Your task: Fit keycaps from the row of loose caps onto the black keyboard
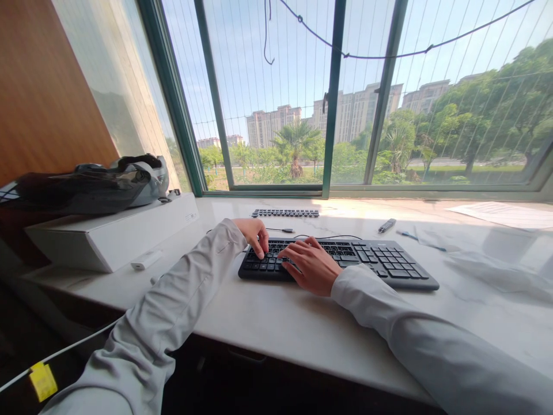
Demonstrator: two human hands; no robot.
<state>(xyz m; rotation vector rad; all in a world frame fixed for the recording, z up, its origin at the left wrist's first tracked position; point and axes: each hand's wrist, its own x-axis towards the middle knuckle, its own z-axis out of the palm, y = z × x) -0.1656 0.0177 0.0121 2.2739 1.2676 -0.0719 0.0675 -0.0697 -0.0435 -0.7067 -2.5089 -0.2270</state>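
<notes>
A black keyboard (397, 281) lies on the white marbled table; in its upper rows, several spots look bare of keycaps. At its left end, my left hand (254, 233) reaches down with thumb and fingers drawn together against the keys. Whatever is between those fingertips is too small to make out. My right hand (311, 266) lies over the middle of the keyboard, fingers stretched out and apart, touching it. Behind the keyboard, small black keycaps (285, 213) stand in neat rows. A cable plug (287, 230) lies between them and the keyboard.
A white box (116, 230) at the left carries a dark bag-like bundle (86, 184). Nearby is a small white case (147, 260). Toward the right are a small dark stick-shaped object (386, 225), a thin blue tool (409, 235), clear plastic (496, 271) and paper sheets (505, 214). Windows close off the back.
</notes>
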